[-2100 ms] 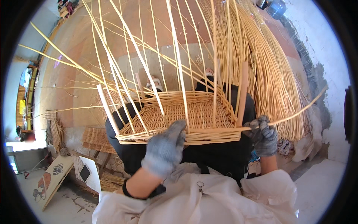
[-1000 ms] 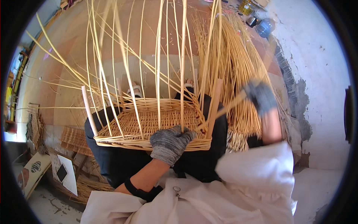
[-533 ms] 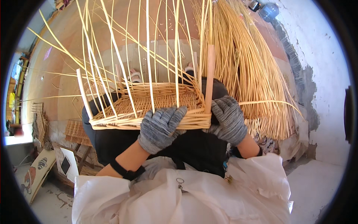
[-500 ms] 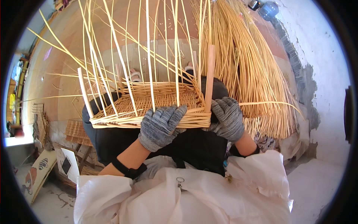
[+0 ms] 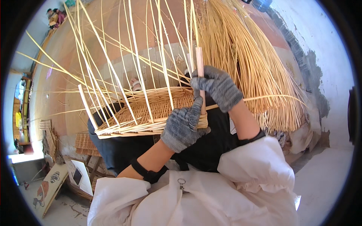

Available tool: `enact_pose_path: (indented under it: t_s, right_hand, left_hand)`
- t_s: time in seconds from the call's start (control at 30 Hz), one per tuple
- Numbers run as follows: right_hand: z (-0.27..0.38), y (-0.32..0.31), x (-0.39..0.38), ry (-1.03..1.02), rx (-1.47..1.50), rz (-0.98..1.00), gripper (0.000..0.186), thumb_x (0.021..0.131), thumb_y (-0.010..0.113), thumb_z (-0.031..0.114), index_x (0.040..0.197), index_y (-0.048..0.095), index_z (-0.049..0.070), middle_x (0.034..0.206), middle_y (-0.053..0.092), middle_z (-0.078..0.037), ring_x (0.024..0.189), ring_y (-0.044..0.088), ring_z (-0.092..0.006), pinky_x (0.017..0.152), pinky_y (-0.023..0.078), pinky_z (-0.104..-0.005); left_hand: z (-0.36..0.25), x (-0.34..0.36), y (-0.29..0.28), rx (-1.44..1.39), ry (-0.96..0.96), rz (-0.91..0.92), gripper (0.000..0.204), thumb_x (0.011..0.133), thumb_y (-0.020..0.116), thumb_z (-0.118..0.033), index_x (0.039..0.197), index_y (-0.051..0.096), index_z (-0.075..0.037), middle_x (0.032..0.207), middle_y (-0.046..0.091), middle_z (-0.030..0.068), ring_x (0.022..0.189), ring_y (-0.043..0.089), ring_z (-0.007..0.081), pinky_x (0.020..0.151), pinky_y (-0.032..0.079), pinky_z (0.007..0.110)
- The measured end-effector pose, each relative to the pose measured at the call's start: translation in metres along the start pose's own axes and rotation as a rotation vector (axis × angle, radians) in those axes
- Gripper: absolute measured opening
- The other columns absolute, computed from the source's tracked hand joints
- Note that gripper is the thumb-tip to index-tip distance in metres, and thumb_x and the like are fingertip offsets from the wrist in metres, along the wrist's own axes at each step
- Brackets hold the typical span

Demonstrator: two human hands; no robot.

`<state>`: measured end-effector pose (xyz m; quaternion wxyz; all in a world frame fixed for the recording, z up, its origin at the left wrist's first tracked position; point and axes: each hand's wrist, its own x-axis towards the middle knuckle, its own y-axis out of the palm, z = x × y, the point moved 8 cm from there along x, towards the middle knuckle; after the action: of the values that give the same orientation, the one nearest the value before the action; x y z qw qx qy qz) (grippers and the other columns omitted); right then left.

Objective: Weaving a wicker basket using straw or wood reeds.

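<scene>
A shallow rectangular wicker basket [image 5: 130,130] rests across my lap, its woven base tilted toward me. Tall pale willow rods [image 5: 135,64] rise from its sides, and thick wooden posts stand at its corners. My left hand [image 5: 183,126], in a grey knitted glove, is closed over the near rim beside the right corner, fingers pointing up along the post. My right hand [image 5: 220,88], gloved alike, curls its fingers around the right corner post [image 5: 200,64] above the rim. A loose willow rod [image 5: 269,97] runs from that corner out to the right, passing under my right wrist.
A large bundle of willow rods [image 5: 241,64] lies on the floor at the right, near a peeling white wall [image 5: 324,34]. At the left are a woven panel [image 5: 86,144], a painted board [image 5: 51,184] and a white sheet with a dark rectangle [image 5: 78,175].
My right hand has moved up and left from outside the corner onto the post. My left hand has slid right along the rim toward the corner. The view has shifted slightly.
</scene>
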<state>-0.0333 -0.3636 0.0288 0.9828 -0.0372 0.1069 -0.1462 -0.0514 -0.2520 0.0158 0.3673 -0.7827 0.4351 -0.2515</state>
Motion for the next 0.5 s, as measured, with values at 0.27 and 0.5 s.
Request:
enact_pose_path:
  t_s: [0.27, 0.5]
  right_hand:
    - [-0.108, -0.069, -0.085, 0.087, 1.296, -0.33, 0.034, 0.085, 0.049, 0.034, 0.098, 0.054, 0.004, 0.088, 0.058, -0.009, 0.091, 0.054, -0.0249, 0.089, 0.038, -0.0419]
    - [-0.111, -0.054, -0.079, -0.069, 1.484, -0.311, 0.042, 0.081, 0.05, 0.048, 0.07, 0.055, 0.008, 0.08, 0.052, -0.009, 0.091, 0.052, -0.0246, 0.083, 0.044, -0.0419]
  left_hand:
    - [-0.013, -0.015, -0.003, 0.233, 0.111, -0.161, 0.093, 0.05, 0.076, -0.036, 0.124, 0.034, 0.002, 0.085, 0.055, 0.0125, 0.075, 0.054, 0.027, 0.066, 0.04, 0.036]
    - [-0.017, -0.013, -0.011, 0.217, 0.14, -0.205, 0.085, 0.055, 0.072, -0.034, 0.123, 0.036, 0.001, 0.078, 0.052, 0.01, 0.066, 0.052, 0.0253, 0.061, 0.04, 0.037]
